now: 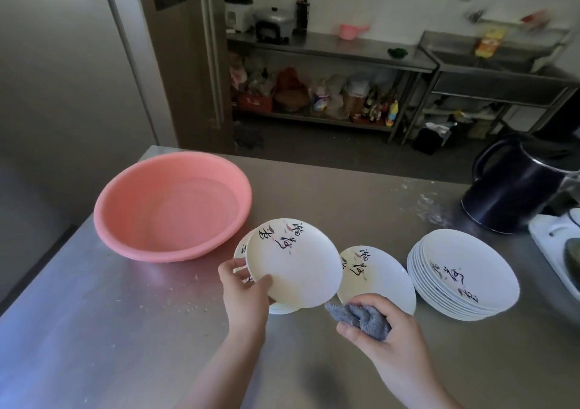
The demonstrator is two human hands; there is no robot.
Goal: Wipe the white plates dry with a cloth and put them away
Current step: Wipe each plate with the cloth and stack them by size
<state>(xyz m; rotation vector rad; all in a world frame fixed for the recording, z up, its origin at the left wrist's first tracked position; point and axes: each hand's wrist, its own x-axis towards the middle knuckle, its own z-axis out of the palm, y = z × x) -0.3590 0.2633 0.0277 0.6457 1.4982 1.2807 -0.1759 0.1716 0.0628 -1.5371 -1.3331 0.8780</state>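
At the centre of the frame the person's left hand (243, 286) grips a white round plate with black brush lettering (293, 262), thumb on its face at the lower left rim, fingers curled behind. The plate is tilted, its face turned up toward the camera, and it is lifted above a small pile of similar white plates (279, 308) that peeks out behind and below it on the brushed steel worktop (94, 314).

Just to the lower right, the right hand (386, 330) is closed around a crumpled grey cloth (361, 316), which bulges out past the thumb. The cloth sits close to the held plate's lower edge; I cannot tell whether they touch. Behind that hand another white lettered plate (373, 273) leans against a tall stack of white plates (464, 277) at the right of the frame.

A wide salmon-pink plastic basin (172, 208) stands at the left centre of the worktop, close beside the left-hand pile. A dark navy electric kettle (514, 186) stands at the right edge, beyond the tall stack.
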